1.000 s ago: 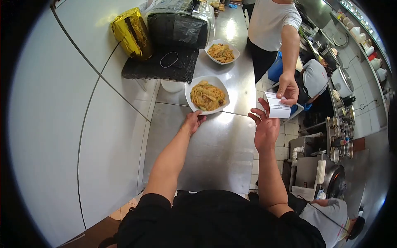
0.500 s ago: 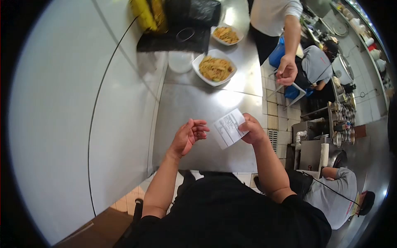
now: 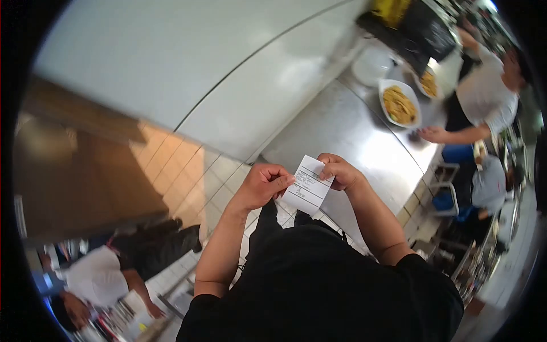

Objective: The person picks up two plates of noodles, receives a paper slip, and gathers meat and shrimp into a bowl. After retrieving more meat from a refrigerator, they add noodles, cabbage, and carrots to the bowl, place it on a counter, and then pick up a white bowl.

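A white printed receipt [image 3: 308,186] is stretched between my two hands in front of my body. My right hand [image 3: 341,171] pinches its upper right corner, thumb on top. At the left edge of the slip, my left hand [image 3: 265,186] is closed with thumb and forefinger on the paper. Dark lines and small print show on its face, too small to read. Beyond my hands lies the steel table [image 3: 342,125], with a white bowl of noodles [image 3: 400,106] on it.
Behind the nearer bowl stands a second bowl of noodles [image 3: 428,84], beside white stacked dishes [image 3: 371,65] and a black bag [image 3: 427,31]. A co-worker [image 3: 484,94] reaches toward the bowls. Another person [image 3: 97,276] is at lower left. White panels [image 3: 188,62] border the table.
My view has swung left, so the table and bowls now appear at upper right. My left hand, open and apart before, has closed on the receipt's left edge.
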A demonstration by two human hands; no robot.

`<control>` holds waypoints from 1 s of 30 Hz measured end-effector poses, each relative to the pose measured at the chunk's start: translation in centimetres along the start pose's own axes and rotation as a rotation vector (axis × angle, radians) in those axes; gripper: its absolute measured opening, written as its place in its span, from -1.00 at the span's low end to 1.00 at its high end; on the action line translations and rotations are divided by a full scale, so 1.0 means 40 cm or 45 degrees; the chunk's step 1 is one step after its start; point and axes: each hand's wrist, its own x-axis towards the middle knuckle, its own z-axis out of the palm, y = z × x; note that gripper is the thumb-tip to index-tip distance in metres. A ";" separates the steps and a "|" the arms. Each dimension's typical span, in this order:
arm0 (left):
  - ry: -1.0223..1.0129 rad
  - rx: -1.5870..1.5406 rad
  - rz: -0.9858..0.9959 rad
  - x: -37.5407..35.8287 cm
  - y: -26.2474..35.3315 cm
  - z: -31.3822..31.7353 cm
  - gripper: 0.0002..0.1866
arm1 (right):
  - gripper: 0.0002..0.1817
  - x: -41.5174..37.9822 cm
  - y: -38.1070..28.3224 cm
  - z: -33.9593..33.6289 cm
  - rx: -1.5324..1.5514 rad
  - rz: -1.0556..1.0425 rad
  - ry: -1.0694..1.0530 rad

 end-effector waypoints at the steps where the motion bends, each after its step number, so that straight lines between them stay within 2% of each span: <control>1: 0.125 -0.004 -0.001 -0.039 -0.012 0.001 -0.81 | -0.96 0.029 0.009 0.012 -0.008 -0.008 -0.054; 4: 0.391 -0.064 0.021 -0.150 -0.058 -0.023 -0.84 | -0.97 0.122 0.016 0.093 -0.031 0.209 -0.295; 6: 0.581 -0.061 0.047 -0.211 -0.070 -0.029 -0.85 | -0.90 0.187 0.068 0.097 0.001 0.245 -0.415; 8: 0.703 -0.061 0.096 -0.296 -0.080 -0.056 -0.85 | -0.73 0.229 0.097 0.188 -0.121 0.372 -0.248; 9: 0.807 -0.051 0.148 -0.336 -0.088 -0.069 -0.85 | -0.54 0.236 0.096 0.242 -0.084 0.384 -0.446; 10: 0.908 -0.040 0.201 -0.369 -0.096 -0.082 -0.84 | -0.54 0.251 0.114 0.288 -0.113 0.408 -0.475; 12: 1.031 -0.021 0.283 -0.429 -0.107 -0.112 -0.83 | -0.39 0.282 0.152 0.371 -0.003 0.378 -0.501; 14: 1.221 0.064 0.324 -0.482 -0.122 -0.140 -0.83 | -0.40 0.324 0.191 0.415 -0.036 0.413 -0.610; 17: 1.327 0.031 0.289 -0.590 -0.132 -0.185 -0.81 | -0.56 0.380 0.249 0.535 -0.277 0.356 -0.551; 22: 1.576 -0.005 0.360 -0.780 -0.193 -0.266 -0.76 | -0.61 0.488 0.354 0.708 -0.299 0.396 -0.665; 25: 1.886 -0.072 0.377 -0.899 -0.258 -0.308 -0.80 | -0.62 0.553 0.403 0.771 -0.371 0.459 -0.662; 26: 1.919 -0.087 0.389 -0.938 -0.280 -0.316 -0.80 | -0.62 0.569 0.417 0.790 -0.393 0.480 -0.686; 28: 2.211 -0.290 0.444 -0.989 -0.321 -0.324 -0.83 | -0.62 0.610 0.424 0.805 -0.433 0.493 -0.682; 30: 2.335 -0.367 0.473 -1.057 -0.371 -0.342 -0.84 | -0.62 0.657 0.436 0.842 -0.480 0.549 -0.633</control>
